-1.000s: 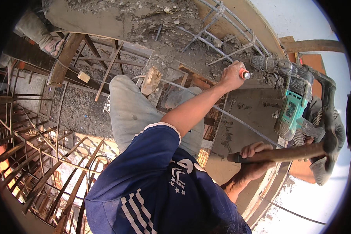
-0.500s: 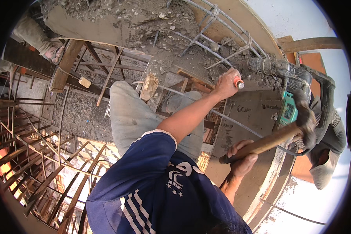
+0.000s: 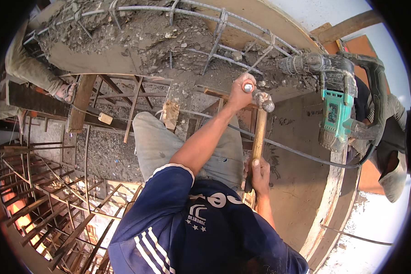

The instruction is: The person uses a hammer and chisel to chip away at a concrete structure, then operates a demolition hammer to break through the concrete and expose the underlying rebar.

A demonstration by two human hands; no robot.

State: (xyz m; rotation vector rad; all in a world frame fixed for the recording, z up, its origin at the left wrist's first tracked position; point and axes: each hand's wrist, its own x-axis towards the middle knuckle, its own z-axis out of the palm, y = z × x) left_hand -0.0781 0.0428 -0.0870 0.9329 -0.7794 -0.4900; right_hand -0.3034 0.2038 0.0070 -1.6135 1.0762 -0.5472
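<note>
My left hand (image 3: 237,97) is closed around a chisel (image 3: 248,86) with an orange-red grip and a shiny round metal end. It is held over the rough concrete, beside the exposed rebar; the chisel's tip is hidden. My right hand (image 3: 260,176) grips the lower part of a hammer's (image 3: 260,130) wooden handle. The hammer stands nearly upright in view, its worn metal head just right of the left fist, close to the chisel's end. Whether head and chisel touch, I cannot tell. Broken concrete (image 3: 141,43) surrounds the working spot at the top.
A steel rebar cage (image 3: 219,27) crosses the concrete. At right lies a green and black demolition hammer (image 3: 335,112), its cable (image 3: 297,157) running past my knees. Another person's hand (image 3: 66,92) is by a wooden post (image 3: 81,102) at left. Several timber props (image 3: 73,201) stand below left.
The hammer has swung from the right over to the left, its head now by the chisel. My left hand and chisel appear further left, and the whole view has shifted a little.
</note>
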